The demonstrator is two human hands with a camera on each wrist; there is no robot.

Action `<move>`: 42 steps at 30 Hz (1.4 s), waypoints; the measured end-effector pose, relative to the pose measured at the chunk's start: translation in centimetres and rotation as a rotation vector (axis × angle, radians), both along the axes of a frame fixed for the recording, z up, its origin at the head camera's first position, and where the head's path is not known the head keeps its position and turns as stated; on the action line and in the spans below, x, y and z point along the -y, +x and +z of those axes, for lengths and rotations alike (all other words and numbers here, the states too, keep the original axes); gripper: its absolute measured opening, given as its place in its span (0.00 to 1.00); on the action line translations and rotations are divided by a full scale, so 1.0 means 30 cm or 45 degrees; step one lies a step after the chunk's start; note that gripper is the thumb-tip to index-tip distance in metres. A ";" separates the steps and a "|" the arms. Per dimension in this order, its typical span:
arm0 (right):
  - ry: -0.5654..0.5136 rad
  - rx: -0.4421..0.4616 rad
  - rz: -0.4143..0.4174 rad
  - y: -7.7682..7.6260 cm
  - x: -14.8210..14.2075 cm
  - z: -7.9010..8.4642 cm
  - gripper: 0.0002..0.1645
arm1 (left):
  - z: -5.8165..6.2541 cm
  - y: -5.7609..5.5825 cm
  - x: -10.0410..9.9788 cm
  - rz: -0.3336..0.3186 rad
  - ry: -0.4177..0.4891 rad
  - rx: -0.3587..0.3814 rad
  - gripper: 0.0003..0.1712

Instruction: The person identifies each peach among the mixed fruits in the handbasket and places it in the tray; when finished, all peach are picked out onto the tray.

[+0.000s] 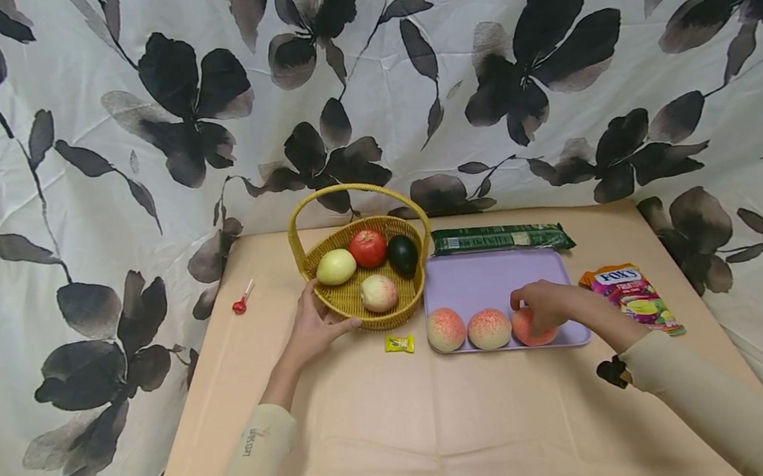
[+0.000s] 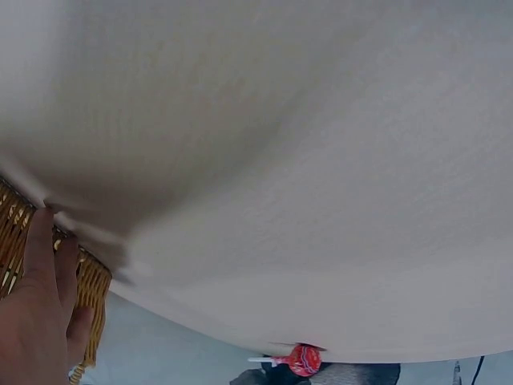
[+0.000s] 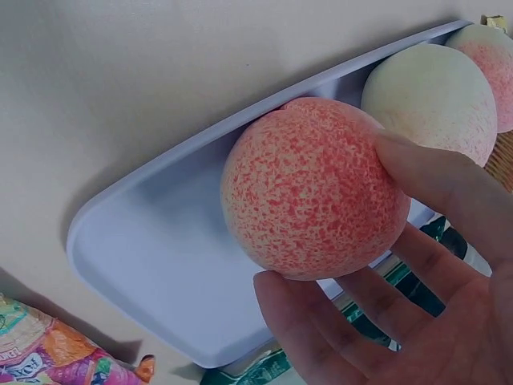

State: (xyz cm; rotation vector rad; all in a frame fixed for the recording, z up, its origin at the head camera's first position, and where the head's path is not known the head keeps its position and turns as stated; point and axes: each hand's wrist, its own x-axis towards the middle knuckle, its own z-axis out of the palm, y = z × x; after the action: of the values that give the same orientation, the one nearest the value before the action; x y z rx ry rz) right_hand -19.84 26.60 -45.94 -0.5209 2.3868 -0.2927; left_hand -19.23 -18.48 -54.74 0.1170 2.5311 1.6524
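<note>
My right hand (image 1: 548, 303) holds a pink speckled peach (image 3: 313, 192) between thumb and fingertips, over the right part of the lilac tray (image 3: 152, 241). Two more peaches, one in the middle (image 1: 490, 329) and one at the left end (image 1: 446, 330), sit along the tray's near edge. With its fingers nearly straight, my left hand (image 1: 314, 327) touches the left side of the yellow wicker basket (image 1: 342, 297). Inside the basket lie a whitish-pink peach (image 1: 379, 294), a pale yellow fruit (image 1: 336, 267), a red round fruit (image 1: 368, 248) and a dark green avocado (image 1: 403, 255).
Behind the tray lies a long green packet (image 1: 499, 238). A Fox's candy bag (image 1: 632, 298) is right of it, partly behind my right forearm. One small yellow wrapped candy (image 1: 398, 344) lies before the basket. Toward the left edge is a red lollipop (image 1: 241, 306).
</note>
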 end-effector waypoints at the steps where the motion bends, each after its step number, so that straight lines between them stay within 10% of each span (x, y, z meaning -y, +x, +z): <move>1: 0.001 0.000 -0.002 0.000 0.000 0.000 0.31 | -0.015 -0.005 0.004 0.003 -0.010 -0.009 0.77; 12: 0.020 -0.099 0.020 -0.012 0.054 0.059 0.34 | -0.021 -0.009 0.009 0.004 0.000 -0.012 0.77; 24: -0.227 -0.323 0.219 -0.083 0.405 0.210 0.28 | -0.027 -0.007 0.008 -0.011 0.041 -0.035 0.76; 42: 0.051 -0.156 0.192 -0.300 0.736 0.073 0.25 | -0.016 -0.009 0.001 0.011 0.008 -0.008 0.76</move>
State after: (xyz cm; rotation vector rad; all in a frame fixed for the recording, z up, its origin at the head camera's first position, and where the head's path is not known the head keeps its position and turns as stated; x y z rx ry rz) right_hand -28.83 4.50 -43.75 -0.7139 2.4491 -0.1491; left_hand -19.50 -18.50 -55.20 0.1119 2.5350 1.6660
